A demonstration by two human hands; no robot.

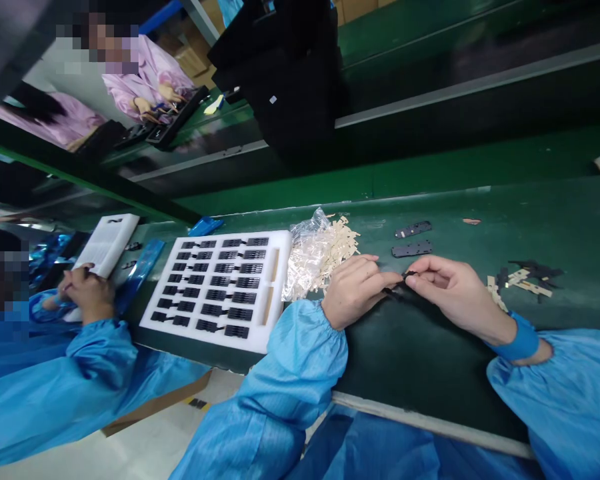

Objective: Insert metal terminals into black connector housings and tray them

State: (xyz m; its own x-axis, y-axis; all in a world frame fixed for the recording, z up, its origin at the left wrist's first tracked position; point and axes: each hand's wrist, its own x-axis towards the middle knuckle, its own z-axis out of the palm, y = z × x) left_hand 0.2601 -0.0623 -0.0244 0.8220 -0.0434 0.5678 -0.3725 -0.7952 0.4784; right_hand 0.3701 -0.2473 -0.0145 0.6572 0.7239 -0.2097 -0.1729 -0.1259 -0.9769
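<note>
My left hand (356, 288) and my right hand (453, 293) meet over the green table (430, 347), both pinching one small black flat part (403, 278) between their fingertips. Just beyond them lie two more black flat parts (412, 239). To the left of my left hand sits a clear plastic bag (305, 257) with a heap of beige stickers (343, 241). Further left stands a white foam tray (275, 287) holding rows of black parts.
Beige and black scraps (525, 279) lie to the right of my right hand. On the left a co-worker in a blue sleeve (55, 373) holds something by another white foam tray (107, 243). Across the line, a person in pink (150, 77) works. Black stacked trays (285, 73) stand behind.
</note>
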